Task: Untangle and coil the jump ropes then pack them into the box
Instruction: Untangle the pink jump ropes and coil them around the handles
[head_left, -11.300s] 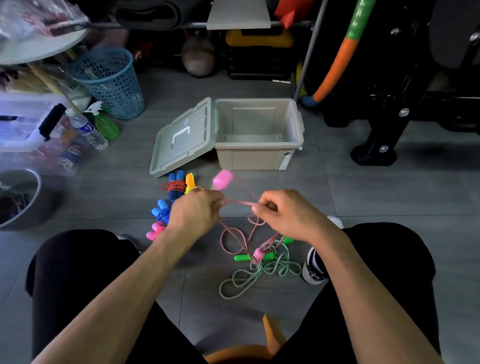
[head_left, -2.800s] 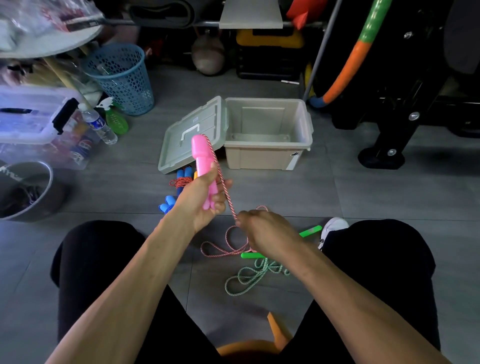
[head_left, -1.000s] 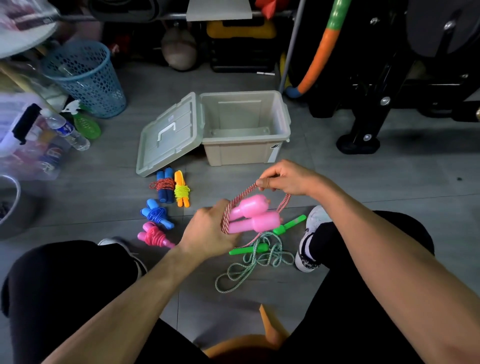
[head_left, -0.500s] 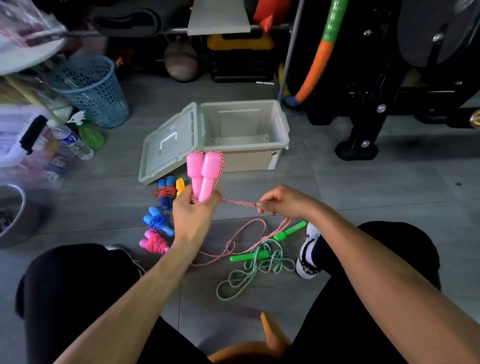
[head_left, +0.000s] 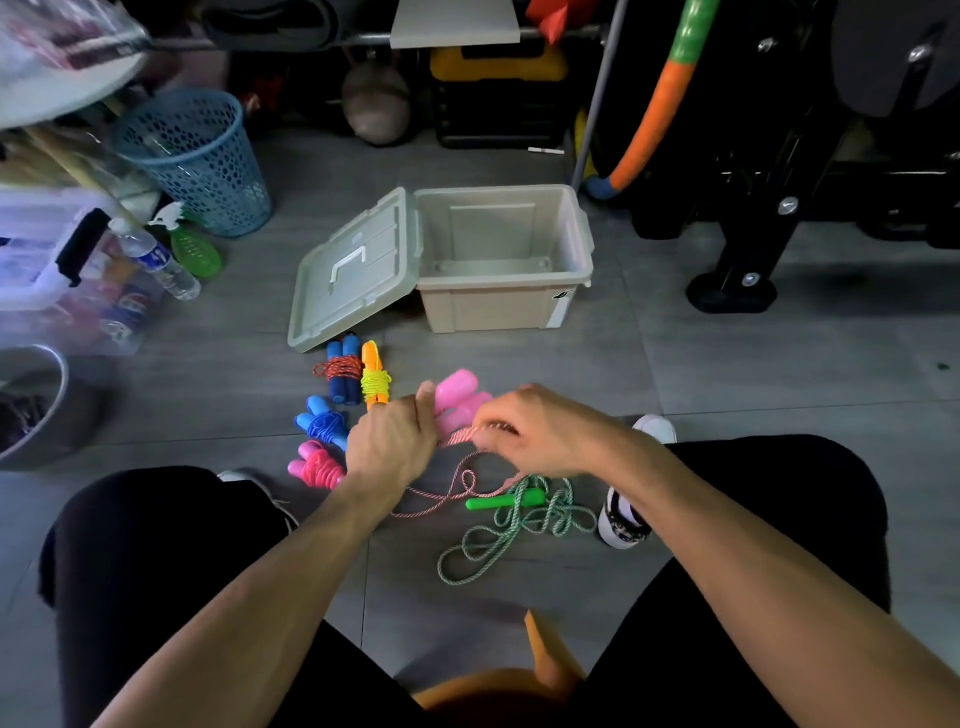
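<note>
My left hand (head_left: 390, 441) grips the two pink handles (head_left: 458, 400) of a jump rope, held together and pointing up and away. My right hand (head_left: 540, 434) pinches the pink-and-white rope (head_left: 447, 493) right beside the handles; the loose rest trails to the floor. A green jump rope (head_left: 519, 525) lies tangled on the floor below my hands. Several coiled ropes lie to the left: blue-handled with red cord (head_left: 343, 370), orange with yellow cord (head_left: 375, 379), blue (head_left: 323, 422), pink (head_left: 318, 467). The beige box (head_left: 571, 244) stands open, empty, its lid (head_left: 353, 270) leaning at its left.
A blue mesh basket (head_left: 200, 156), a water bottle (head_left: 156, 260) and a clear storage bin (head_left: 47, 260) stand at the left. A grey bowl (head_left: 47, 410) sits lower left. Black exercise equipment (head_left: 753, 234) stands to the right of the box. My shoe (head_left: 623, 519) rests beside the green rope.
My left hand lowered and tilted the pink handles. My right hand moved in from the right and now pinches the rope right against the handles.
</note>
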